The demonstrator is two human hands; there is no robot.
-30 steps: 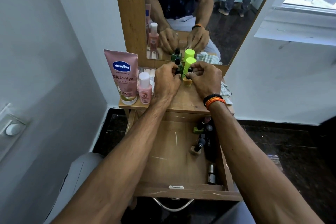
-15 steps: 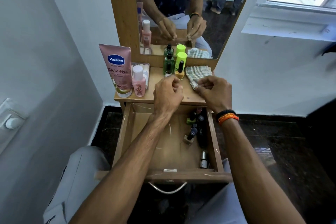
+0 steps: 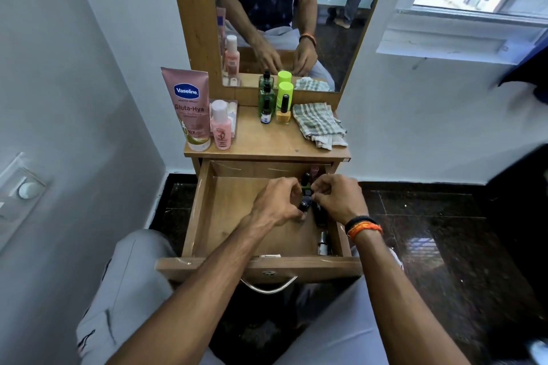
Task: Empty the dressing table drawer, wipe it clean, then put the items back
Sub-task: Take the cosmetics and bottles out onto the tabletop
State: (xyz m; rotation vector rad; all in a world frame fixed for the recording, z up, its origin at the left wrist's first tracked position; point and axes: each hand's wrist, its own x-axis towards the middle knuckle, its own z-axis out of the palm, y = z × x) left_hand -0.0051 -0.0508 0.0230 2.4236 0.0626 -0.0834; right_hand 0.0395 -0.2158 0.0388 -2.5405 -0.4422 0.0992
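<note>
The wooden drawer (image 3: 204,210) is pulled out and both my hands are inside it, at its right side. My left hand (image 3: 275,204) curls around a small dark-capped bottle (image 3: 305,205). My right hand (image 3: 341,201) pinches at a small green bottle with a black cap (image 3: 306,184). Beside them lie a long black item (image 3: 320,216), a pink-topped bottle (image 3: 314,170) at the back and a small silver-and-dark item (image 3: 323,243) near the front. A checked cloth (image 3: 318,124) lies on the tabletop's right side.
On the tabletop (image 3: 267,142) stand a pink Vaseline tube (image 3: 186,107), a pink bottle (image 3: 221,127), a clear box (image 3: 232,111), a green bottle (image 3: 266,96), a lime bottle (image 3: 285,93), a small dropper bottle (image 3: 266,114) and yellow nail polish (image 3: 283,115). A mirror (image 3: 281,9) rises behind; walls stand close on both sides.
Both hands left the small bottles on the tabletop, came back over its front edge and went down into the drawer's right side, where they closed on small bottles.
</note>
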